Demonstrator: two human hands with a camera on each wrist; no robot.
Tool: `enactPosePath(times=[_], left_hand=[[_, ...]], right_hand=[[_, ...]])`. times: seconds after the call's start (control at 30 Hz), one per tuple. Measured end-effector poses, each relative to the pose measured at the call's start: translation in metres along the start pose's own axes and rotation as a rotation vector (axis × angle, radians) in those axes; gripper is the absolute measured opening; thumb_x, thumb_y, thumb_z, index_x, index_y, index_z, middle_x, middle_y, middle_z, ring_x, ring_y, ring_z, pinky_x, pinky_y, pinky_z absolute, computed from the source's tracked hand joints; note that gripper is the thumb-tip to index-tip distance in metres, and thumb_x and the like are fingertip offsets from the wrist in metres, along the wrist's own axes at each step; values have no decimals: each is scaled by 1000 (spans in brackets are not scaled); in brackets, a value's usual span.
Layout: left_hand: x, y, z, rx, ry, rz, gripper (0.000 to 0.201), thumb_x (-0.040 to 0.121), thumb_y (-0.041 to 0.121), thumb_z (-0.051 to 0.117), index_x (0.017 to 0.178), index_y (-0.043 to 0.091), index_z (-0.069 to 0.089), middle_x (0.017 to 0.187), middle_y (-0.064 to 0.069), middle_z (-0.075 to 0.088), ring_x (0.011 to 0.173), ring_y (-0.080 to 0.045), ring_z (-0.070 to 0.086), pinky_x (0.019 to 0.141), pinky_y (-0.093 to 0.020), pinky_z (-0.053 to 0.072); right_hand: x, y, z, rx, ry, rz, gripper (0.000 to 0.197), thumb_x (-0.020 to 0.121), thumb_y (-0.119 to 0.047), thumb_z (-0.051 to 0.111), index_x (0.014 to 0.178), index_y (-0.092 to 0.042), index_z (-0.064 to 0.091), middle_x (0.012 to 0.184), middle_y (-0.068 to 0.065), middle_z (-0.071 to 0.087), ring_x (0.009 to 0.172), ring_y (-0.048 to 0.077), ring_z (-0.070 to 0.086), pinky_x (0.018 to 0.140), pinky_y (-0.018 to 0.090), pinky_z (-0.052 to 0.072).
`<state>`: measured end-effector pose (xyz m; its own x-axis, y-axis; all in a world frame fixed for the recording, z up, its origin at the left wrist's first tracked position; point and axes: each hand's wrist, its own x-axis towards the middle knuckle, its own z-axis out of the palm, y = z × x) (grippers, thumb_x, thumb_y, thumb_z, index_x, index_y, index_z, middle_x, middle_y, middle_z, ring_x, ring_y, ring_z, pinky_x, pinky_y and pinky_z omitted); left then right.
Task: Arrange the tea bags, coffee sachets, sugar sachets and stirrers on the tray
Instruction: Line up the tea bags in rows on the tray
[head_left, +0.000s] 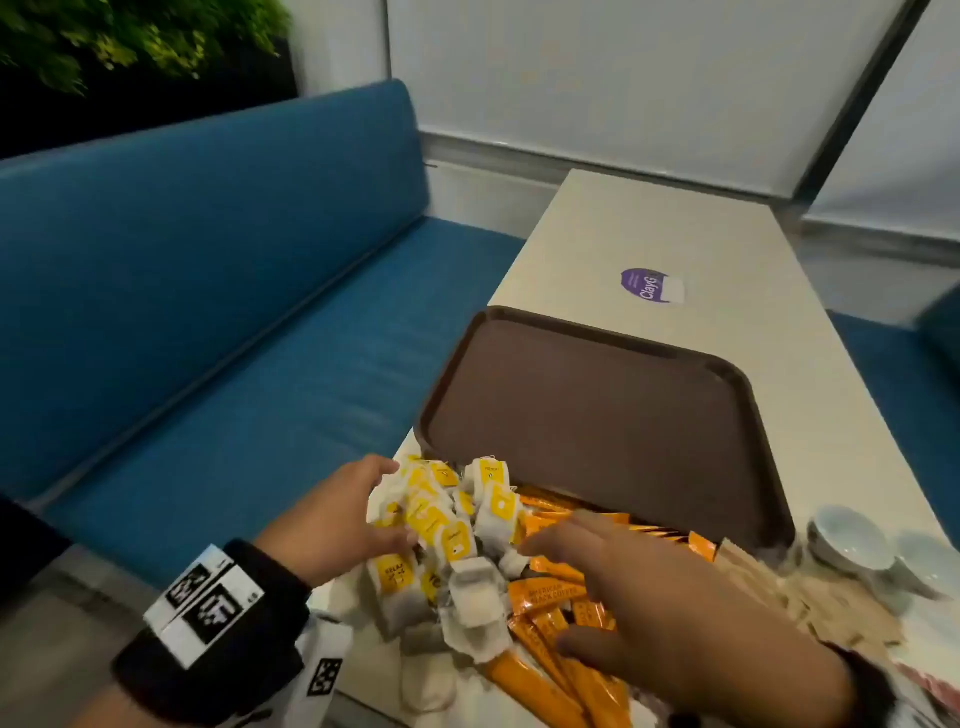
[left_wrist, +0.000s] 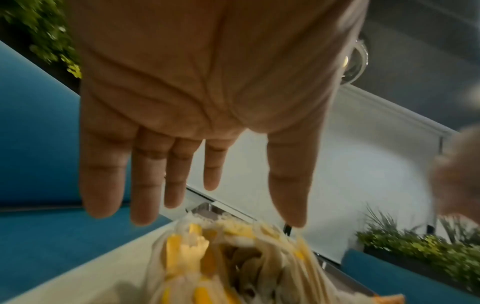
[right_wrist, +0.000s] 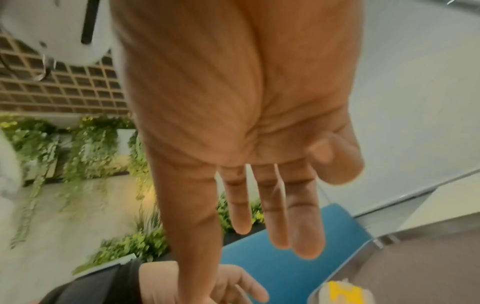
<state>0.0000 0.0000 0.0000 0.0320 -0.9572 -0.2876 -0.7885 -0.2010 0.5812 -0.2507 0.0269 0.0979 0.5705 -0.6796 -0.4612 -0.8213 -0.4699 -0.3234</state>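
Left hand (head_left: 337, 514): fingers (left_wrist: 145, 185) straight and spread, laid against the left flank of the tea bags (head_left: 447, 530), holding nothing. Right hand (head_left: 639, 587): fingers (right_wrist: 272, 205) extended and apart, hovering over or touching the coffee sachets (head_left: 550, 597), can't tell which; no grip.

Tea bags: white with yellow tags, heaped at the near left corner of the tray (head_left: 597, 410), some spilling onto the surface (head_left: 649, 228). Orange coffee sachets just right of them. Brown sugar sachets (head_left: 769, 587) further right, off the tray. Tray itself brown, mostly bare.

Surface is pale with a purple sticker (head_left: 649, 286); white cups (head_left: 852, 540) at near right. Blue bench (head_left: 208, 286) on the left, greenery (head_left: 104, 36) far left.
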Motion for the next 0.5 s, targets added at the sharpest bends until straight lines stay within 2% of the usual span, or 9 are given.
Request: enactPosePath(times=[0.1,0.17,0.23,0.3,0.4,0.5], left_hand=[[4,-4,4,59,-97,-15,88,70,40,78,141,28,27,143,5,39,122,-14,48,93,-24,41],[4,-7,8,92,-163,-14,92,69,35,79,142,27,23,139,3,44,114,-17,54,85,-22,42],[8,-14,8,83,-176,10,92,67,30,80,141,25,25,132,2,50,105,-19,57,76,-21,41],[9,-18,8,61,-178,50,88,65,23,81,137,26,31,127,2,54,96,-17,58,71,-19,40],[10,-19,9,34,-147,96,77,67,13,78,131,26,38,122,3,55,92,-16,56,72,-21,44],[13,-18,12,-2,-105,133,60,70,4,70,120,24,43,114,4,56,86,-12,50,72,-23,45]], right_hand=[[46,-9,-6,-57,79,-126,73,78,-40,71,137,-42,28,134,-17,36,119,7,42,92,24,41],[76,-14,-2,-132,70,-164,83,73,-36,77,140,-36,29,135,-9,39,124,14,40,95,33,44],[104,-17,2,-227,82,-146,89,68,-35,81,141,-31,30,133,-4,41,123,19,40,92,38,46],[126,-22,6,-357,68,-140,95,64,-37,83,142,-26,30,132,-1,41,120,23,41,89,38,46],[149,-25,12,-497,22,-126,103,56,-41,87,141,-21,31,133,3,42,119,25,41,91,41,47],[160,-25,19,-525,-30,-112,100,55,-37,88,138,-19,35,129,4,45,117,26,43,93,45,46]])
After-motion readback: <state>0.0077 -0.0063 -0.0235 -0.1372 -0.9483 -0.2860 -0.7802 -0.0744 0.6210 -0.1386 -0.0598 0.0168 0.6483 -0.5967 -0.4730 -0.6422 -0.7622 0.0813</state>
